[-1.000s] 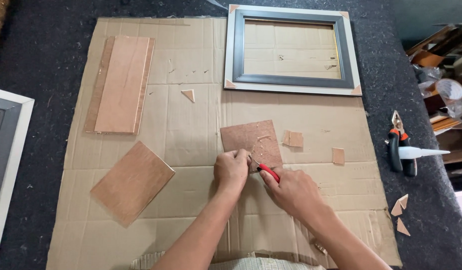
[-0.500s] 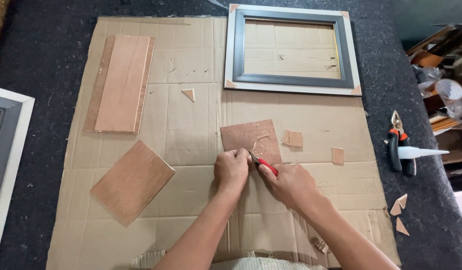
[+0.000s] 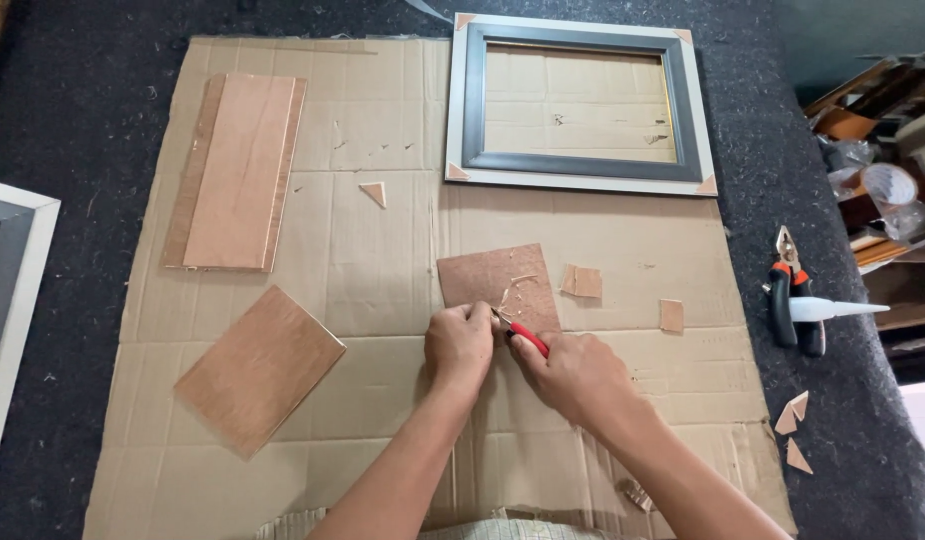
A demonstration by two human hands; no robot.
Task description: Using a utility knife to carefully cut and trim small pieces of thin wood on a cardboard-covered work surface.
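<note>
On cardboard sheet (image 3: 383, 250) mid-counter: left hand (image 3: 460, 345) fingers pressed together on small brown board (image 3: 495, 285); right hand (image 3: 575, 375) clamped on red-handled cutter (image 3: 528, 338), blade at board's lower edge.

The cutter (image 3: 528, 338) shows only a red strip; its blade tip is hidden between the hands. The board's (image 3: 488, 278) near edge is covered by the left hand (image 3: 459, 345). A second frame (image 3: 8, 300) is cut off at the left edge. Clutter (image 3: 883, 150) at right is too jumbled to tell.
</note>
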